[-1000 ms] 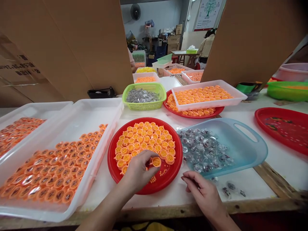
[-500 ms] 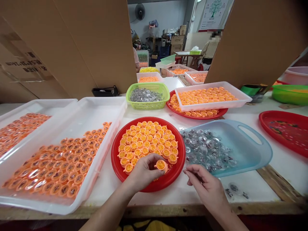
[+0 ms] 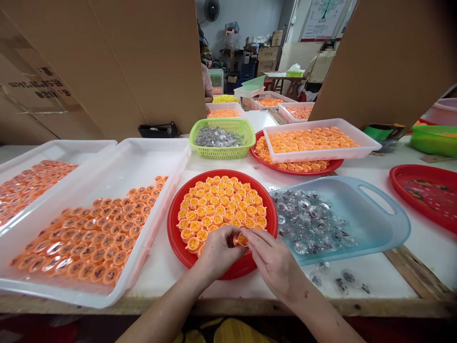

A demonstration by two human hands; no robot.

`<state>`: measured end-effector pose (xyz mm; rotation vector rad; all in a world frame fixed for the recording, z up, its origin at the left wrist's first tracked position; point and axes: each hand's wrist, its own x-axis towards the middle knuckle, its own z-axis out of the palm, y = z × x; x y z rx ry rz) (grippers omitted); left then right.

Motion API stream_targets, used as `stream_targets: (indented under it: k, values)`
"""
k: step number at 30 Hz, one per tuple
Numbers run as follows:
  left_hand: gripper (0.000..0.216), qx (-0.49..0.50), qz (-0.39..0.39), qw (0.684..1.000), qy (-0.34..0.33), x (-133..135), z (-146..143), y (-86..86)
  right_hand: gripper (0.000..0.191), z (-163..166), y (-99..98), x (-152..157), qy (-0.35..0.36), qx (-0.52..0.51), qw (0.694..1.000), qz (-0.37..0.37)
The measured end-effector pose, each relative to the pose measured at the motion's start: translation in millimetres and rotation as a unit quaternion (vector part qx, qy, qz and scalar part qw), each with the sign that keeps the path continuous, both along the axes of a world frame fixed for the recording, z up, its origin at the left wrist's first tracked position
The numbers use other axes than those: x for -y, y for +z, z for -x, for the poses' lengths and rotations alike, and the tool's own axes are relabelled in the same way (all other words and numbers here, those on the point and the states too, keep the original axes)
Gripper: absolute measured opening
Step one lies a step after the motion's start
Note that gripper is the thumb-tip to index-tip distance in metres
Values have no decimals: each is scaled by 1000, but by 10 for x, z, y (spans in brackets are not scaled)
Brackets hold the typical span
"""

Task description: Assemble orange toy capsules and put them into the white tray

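My left hand [image 3: 217,250] pinches a small orange cup [image 3: 242,239] over the near edge of the red round tray [image 3: 176,219], which holds several orange cups filled with yellow beads. My right hand [image 3: 273,262] has its fingers closed against the same cup from the right; whether it holds a clear lid is hidden. Just right of the hands lies a blue handled tray [image 3: 378,224] with a heap of clear plastic lids [image 3: 309,221].
A white bin [image 3: 121,162] at left holds capped orange cups; a second white bin [image 3: 53,150] sits behind it. A green basket [image 3: 221,151], a white tray [image 3: 321,155] on a red tray, another red tray [image 3: 424,193], cardboard screens and loose lids [image 3: 339,281] surround.
My left hand lifted one orange cup off the red tray. My right hand moved left from beside the blue tray and met the cup.
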<state>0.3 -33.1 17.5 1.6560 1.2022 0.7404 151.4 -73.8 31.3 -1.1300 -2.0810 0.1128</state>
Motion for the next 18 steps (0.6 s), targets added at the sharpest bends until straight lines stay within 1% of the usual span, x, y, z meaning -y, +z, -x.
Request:
stream_targets:
  k: [3,6,8,9,11,13,16,18]
  values:
    - [17,17,6,1000,-14,12,13,-28,33,-121,29,-9,39,-7,998,58]
    - [16,27,1,999,-41,28,12,-9,26,-224,66,-66,64,-40,985,157]
    - [17,31,1,999,-40,37,9,4,32,-256,99,-107,73,-50,974,211]
    - [17,31,2,999,-37,42,8,4,36,-261,119,-122,75,-45,971,224]
    - [17,38,9,999,-36,50,5,-8,38,-253,164,-138,79,-19,969,232]
    - [27,82,35,995,-42,56,6,-32,32,-236,210,-139,82,6,970,230]
    - [51,182,104,976,-64,58,23,-62,22,-223,261,-128,85,20,970,225]
    - [54,226,139,961,-83,49,48,-65,17,-230,273,-120,90,17,973,212]
